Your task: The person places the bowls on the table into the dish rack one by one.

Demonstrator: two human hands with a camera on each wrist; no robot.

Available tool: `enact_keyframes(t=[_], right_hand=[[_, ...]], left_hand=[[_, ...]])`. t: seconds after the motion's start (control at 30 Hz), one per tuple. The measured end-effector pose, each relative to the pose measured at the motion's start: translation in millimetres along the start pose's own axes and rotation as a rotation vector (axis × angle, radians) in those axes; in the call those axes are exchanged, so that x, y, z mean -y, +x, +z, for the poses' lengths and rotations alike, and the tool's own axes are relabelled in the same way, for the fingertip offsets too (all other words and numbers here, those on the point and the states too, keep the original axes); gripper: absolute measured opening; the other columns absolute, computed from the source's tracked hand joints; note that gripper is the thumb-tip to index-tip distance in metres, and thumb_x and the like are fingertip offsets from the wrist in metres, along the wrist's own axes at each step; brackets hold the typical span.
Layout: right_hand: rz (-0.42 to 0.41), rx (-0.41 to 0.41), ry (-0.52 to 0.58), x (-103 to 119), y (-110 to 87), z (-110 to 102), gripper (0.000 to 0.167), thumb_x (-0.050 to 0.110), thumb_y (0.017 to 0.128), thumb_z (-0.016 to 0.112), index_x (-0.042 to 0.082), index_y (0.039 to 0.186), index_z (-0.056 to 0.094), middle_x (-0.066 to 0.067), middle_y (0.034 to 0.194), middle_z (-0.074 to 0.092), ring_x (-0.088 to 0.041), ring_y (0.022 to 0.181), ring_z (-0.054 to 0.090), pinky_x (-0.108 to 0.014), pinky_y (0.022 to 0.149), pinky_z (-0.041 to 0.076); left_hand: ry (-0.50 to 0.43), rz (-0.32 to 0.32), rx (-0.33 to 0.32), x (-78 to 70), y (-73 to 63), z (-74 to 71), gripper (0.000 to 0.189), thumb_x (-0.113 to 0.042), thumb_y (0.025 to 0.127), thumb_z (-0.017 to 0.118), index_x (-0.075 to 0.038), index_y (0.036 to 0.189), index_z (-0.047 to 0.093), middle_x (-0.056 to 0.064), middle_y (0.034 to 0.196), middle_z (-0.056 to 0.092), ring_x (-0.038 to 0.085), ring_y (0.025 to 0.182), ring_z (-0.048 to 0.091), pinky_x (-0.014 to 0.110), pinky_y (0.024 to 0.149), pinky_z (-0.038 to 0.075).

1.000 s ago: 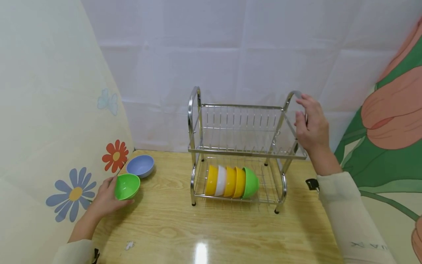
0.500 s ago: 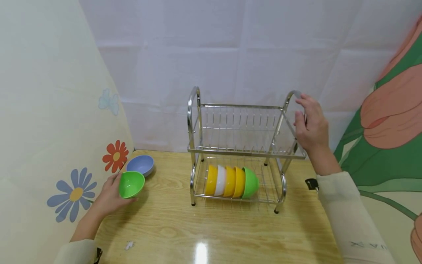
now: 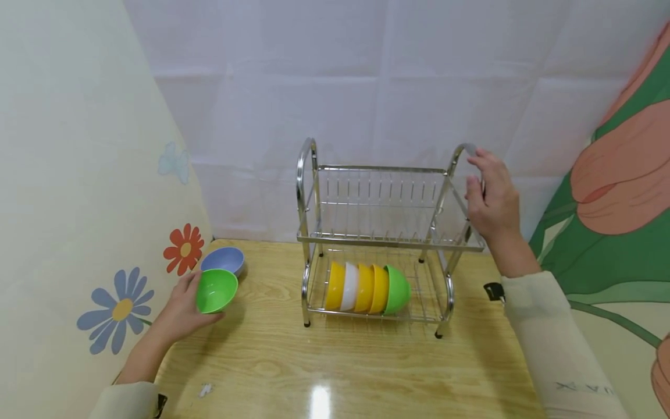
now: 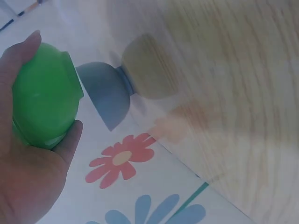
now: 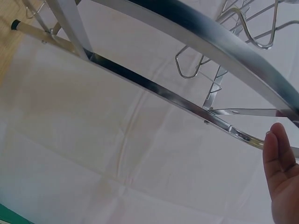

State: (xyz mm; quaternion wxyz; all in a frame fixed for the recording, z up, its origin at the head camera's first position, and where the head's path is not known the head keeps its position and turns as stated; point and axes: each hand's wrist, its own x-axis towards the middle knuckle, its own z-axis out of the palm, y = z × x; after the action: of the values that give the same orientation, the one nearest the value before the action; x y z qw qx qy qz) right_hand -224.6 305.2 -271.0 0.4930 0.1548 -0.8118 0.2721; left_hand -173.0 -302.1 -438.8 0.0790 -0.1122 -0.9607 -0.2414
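My left hand (image 3: 183, 311) grips a green bowl (image 3: 217, 291), its mouth turned up toward the head camera, the thumb at the near side. In the left wrist view the bowl (image 4: 46, 95) shows its outside, with fingers and palm around it. Just behind it stands a blue bowl (image 3: 225, 258) on the table, partly covered by the green one in the head view. At the right, my right hand (image 3: 494, 201) holds the upper side frame of a two-tier metal dish rack (image 3: 389, 241), thumb on the inner side. Only some fingers (image 5: 280, 154) appear in the right wrist view.
On the rack's lower tier, yellow bowls (image 3: 363, 288), a white bowl (image 3: 349, 287) and another green bowl (image 3: 399, 289) stand on edge in a row. A white scrap (image 3: 205, 390) lies on the wooden table (image 3: 262, 361). Cloth-like walls border the back and sides.
My left hand has carried the green bowl a little to the right and upward in the head view, now overlapping the blue bowl. The right hand stays at the rack.
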Motion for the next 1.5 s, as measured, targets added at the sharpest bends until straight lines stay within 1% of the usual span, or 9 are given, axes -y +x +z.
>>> enact_keyframes(t=[0.1,0.3,0.47,0.67,0.8,1.03,1.17,1.27,1.5], right_hand=[[0.008,-0.004,0.002,0.0,-0.3,0.6,0.038,0.013,0.099,0.051,0.006,0.135,0.061,-0.006,0.147,0.056,0.009,0.077,0.048,-0.060,0.090,0.051],[0.019,0.005,0.008,-0.6,-1.4,0.4,0.038,0.013,0.100,0.050,0.007,0.137,0.060,-0.006,0.148,0.055,0.020,0.079,0.042,-0.060,0.092,0.051],[0.020,0.000,0.001,-2.3,-1.3,1.4,0.038,0.012,0.100,0.051,0.008,0.136,0.061,-0.004,0.148,0.055,0.024,0.080,0.042,-0.052,0.089,0.054],[0.020,-0.002,0.009,-4.1,-0.8,1.6,0.038,0.013,0.100,0.052,0.008,0.137,0.061,-0.005,0.148,0.055,0.024,0.081,0.042,-0.053,0.095,0.053],[0.020,0.003,0.004,-3.3,-0.4,0.7,0.038,0.014,0.100,0.051,0.009,0.137,0.060,-0.005,0.148,0.055,0.020,0.081,0.043,-0.056,0.094,0.052],[0.020,0.019,-0.008,0.5,0.0,-1.4,0.039,0.015,0.101,0.049,0.008,0.138,0.058,-0.005,0.150,0.053,0.004,0.078,0.050,-0.059,0.091,0.052],[0.026,0.022,-0.002,1.2,-0.3,-2.2,0.039,0.015,0.101,0.049,0.008,0.138,0.058,-0.005,0.150,0.053,0.008,0.079,0.048,-0.059,0.094,0.051],[0.022,0.018,-0.003,1.6,-0.3,-2.1,0.039,0.015,0.101,0.049,0.008,0.138,0.059,-0.005,0.150,0.053,0.011,0.078,0.047,-0.058,0.091,0.052],[0.019,0.018,-0.001,2.0,0.3,-1.0,0.039,0.015,0.101,0.049,0.007,0.138,0.059,-0.005,0.150,0.053,-0.015,0.076,0.057,-0.057,0.097,0.051]], left_hand=[[0.007,0.019,-0.011,-4.7,0.0,-0.9,0.116,-0.035,0.069,0.092,0.016,0.150,0.026,0.036,0.146,0.030,0.056,0.125,0.038,0.072,0.090,0.047],[0.016,0.041,-0.011,-13.4,1.8,-2.0,0.116,-0.037,0.069,0.092,0.016,0.150,0.027,0.036,0.148,0.029,0.057,0.129,0.035,0.074,0.092,0.046],[0.028,0.055,-0.007,-17.3,4.3,-0.5,0.117,-0.037,0.070,0.092,0.015,0.151,0.026,0.034,0.149,0.029,0.056,0.132,0.033,0.074,0.094,0.044],[0.009,0.096,-0.018,-24.2,5.6,0.2,0.116,-0.033,0.070,0.093,0.015,0.151,0.025,0.033,0.147,0.029,0.055,0.132,0.032,0.073,0.096,0.043],[-0.002,0.105,-0.019,-30.9,5.5,-0.4,0.115,-0.031,0.070,0.092,0.015,0.151,0.025,0.034,0.148,0.028,0.055,0.133,0.031,0.073,0.094,0.045],[0.002,0.116,-0.014,-42.8,4.3,-0.7,0.114,-0.032,0.070,0.092,0.014,0.151,0.026,0.033,0.148,0.030,0.055,0.130,0.036,0.072,0.091,0.048],[-0.005,0.119,0.001,-49.1,4.2,-0.6,0.116,-0.032,0.071,0.092,0.011,0.154,0.023,0.033,0.151,0.028,0.055,0.130,0.038,0.070,0.091,0.049],[-0.006,0.121,0.009,-54.1,4.1,-1.2,0.117,-0.032,0.072,0.092,0.008,0.156,0.021,0.032,0.153,0.027,0.055,0.131,0.039,0.069,0.092,0.050],[-0.004,0.140,0.004,-64.8,3.3,-1.0,0.118,-0.033,0.070,0.093,0.006,0.157,0.022,0.029,0.153,0.029,0.054,0.129,0.043,0.067,0.091,0.051]])
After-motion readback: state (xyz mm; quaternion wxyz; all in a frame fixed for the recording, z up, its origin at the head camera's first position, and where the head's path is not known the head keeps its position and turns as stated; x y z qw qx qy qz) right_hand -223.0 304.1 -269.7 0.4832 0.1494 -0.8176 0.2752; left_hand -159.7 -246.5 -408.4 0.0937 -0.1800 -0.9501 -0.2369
